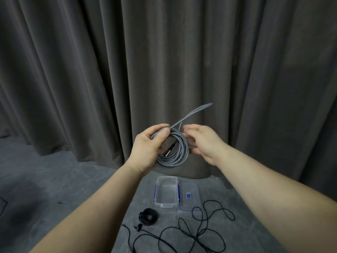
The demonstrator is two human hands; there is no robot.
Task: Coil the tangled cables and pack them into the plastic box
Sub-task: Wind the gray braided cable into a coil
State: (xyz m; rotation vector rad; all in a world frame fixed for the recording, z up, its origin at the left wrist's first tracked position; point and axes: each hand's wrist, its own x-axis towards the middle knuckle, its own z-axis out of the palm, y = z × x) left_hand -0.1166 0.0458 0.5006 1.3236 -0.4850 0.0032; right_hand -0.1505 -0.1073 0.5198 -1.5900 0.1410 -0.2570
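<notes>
A grey braided cable is wound into a round coil held up in the air, with a loose doubled end sticking up to the right. My left hand grips the coil's upper left, thumb pressed over the strands. My right hand curls round the coil's right side. Below, a clear plastic box with blue clips stands open on the dark table, its lid lying beside it on the right. A small black coiled cable lies in front of the box. A thin black cable sprawls tangled at the front right.
A dark grey curtain hangs close behind the table. A grey floor spreads to the left. A small black clip-like part lies on the thin cable near the small coil.
</notes>
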